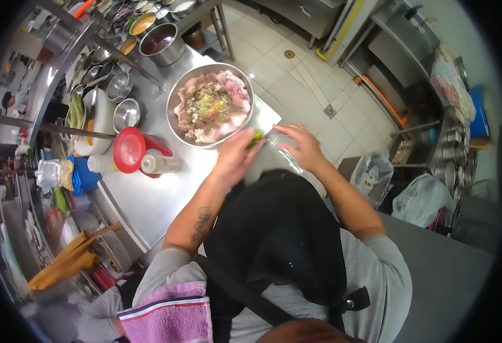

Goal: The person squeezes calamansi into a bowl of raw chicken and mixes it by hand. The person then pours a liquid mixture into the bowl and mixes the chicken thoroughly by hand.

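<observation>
Close to the near rim of a wide metal bowl [180, 132], my left hand [232, 155] is closed on a small bright green piece [257, 137], whose kind I cannot make out. Just to the right, my right hand [300, 147] has its fingers curled at a piece of clear plastic [288, 159], which hangs below them. Raw pale-pink meat [228, 86] fills the bowl, with brown seasoning and a chopped yellowish topping [208, 103] heaped over it. The bowl rests on the steel table [139, 197].
Left of the bowl are a red round lid [129, 150], a squeeze bottle [162, 164] and small metal bowls [126, 114]. A deep pot [162, 46] stands behind. Bagged bins [372, 174] stand on the right. Another person's sleeve [99, 311] shows at lower left.
</observation>
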`<state>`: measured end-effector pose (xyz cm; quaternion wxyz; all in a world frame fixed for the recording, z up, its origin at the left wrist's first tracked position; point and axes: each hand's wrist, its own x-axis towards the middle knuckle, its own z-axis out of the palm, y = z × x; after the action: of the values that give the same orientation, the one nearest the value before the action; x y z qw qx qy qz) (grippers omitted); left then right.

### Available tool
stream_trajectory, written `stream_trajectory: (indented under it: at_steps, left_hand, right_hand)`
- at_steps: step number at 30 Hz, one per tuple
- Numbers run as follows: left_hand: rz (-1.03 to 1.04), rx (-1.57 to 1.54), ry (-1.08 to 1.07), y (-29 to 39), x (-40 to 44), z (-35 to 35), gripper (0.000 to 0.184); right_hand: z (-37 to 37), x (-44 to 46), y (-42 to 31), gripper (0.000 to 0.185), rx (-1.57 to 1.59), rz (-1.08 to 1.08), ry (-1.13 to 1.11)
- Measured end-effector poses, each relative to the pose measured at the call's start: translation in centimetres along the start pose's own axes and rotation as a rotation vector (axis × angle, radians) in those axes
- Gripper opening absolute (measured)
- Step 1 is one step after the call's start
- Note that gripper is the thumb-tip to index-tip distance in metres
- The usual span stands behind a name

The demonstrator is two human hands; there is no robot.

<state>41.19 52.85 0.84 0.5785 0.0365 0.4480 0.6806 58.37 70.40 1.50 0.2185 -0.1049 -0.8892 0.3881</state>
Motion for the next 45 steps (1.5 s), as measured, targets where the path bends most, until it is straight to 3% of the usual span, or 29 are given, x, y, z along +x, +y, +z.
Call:
stream_trajectory:
  at_steps: [4, 10, 13, 15, 16, 20, 28, 30, 32, 33, 35, 37, 40, 42, 44, 45]
  left_hand:
    - [0.065, -0.187, -0.216, 0.8, -0.8, 0.1, 0.022]
    - [0.209, -0.136, -0.072, 1.8, -2.7, -0.1, 0.018]
    - [0.223, -0.071, 0.063, 1.4, -3.6, -2.6, 0.019]
    - [0.209, -0.012, 0.165, 0.5, -4.8, -4.4, 0.023]
    - [0.261, 0.018, 0.188, -0.6, -4.8, -6.0, 0.031]
    - [0.168, 0.076, 0.249, -2.2, -6.7, -10.6, 0.033]
    - [0.276, -0.074, 0.328, -2.3, -9.7, -12.2, 0.033]
    - [0.291, -0.068, 0.363, -2.2, -10.2, -12.1, 0.03]
    - [0.299, -0.05, 0.382, -2.7, -10.0, -13.1, 0.028]
    - [0.314, -0.037, 0.376, -3.7, -9.3, -14.7, 0.024]
    - [0.296, -0.035, 0.366, -4.4, -9.0, -15.6, 0.021]
    - [0.313, -0.025, 0.364, -3.6, -8.3, -14.0, 0.03]
    - [0.244, 0.068, 0.338, -2.8, -7.1, -13.0, 0.032]
    - [0.2, 0.021, 0.266, -2.7, -6.8, -11.9, 0.036]
    - [0.155, 0.02, 0.219, -2.8, -5.8, -10.9, 0.035]
    - [0.143, 0.03, 0.215, -2.5, -5.5, -10.7, 0.035]
  right_hand:
    - [2.8, 3.7, -1.3, 0.042, 0.181, -0.021, -0.06]
    - [7.6, 5.3, -0.2, 0.033, 0.725, 0.174, -0.046]
    - [7.4, 8.0, 1.5, 0.03, 0.635, 0.314, -0.06]
    - [6.7, 10.8, 1.1, 0.027, -0.017, 0.057, -0.074]
    - [7.0, 12.0, 1.5, 0.024, -0.135, -0.034, -0.089]
    - [11.0, 16.4, 3.7, 0.016, -0.295, -0.288, -0.168]
    - [18.2, 24.0, 3.3, 0.013, -0.637, -0.25, -0.336]
    - [18.8, 24.9, 4.3, 0.015, -0.76, -0.456, -0.075]
    - [17.7, 26.2, 2.8, 0.021, -0.711, -0.38, -0.157]
    - [16.8, 26.3, 1.9, 0.034, -0.66, -0.309, -0.239]
    - [15.2, 25.4, 1.3, 0.035, -0.507, -0.192, -0.242]
    - [16.0, 23.4, 6.2, 0.029, -0.43, -0.352, 0.122]
    - [5.2, 14.2, 2.6, 0.017, -0.649, -0.039, 0.092]
    - [-0.4, 6.6, 3.6, 0.017, -0.634, -0.031, 0.248]
    - [-5.6, -3.1, 10.4, 0.019, -0.682, -0.128, 0.326]
    - [-7.1, -9.7, 15.8, 0.023, -0.848, 0.078, 0.238]
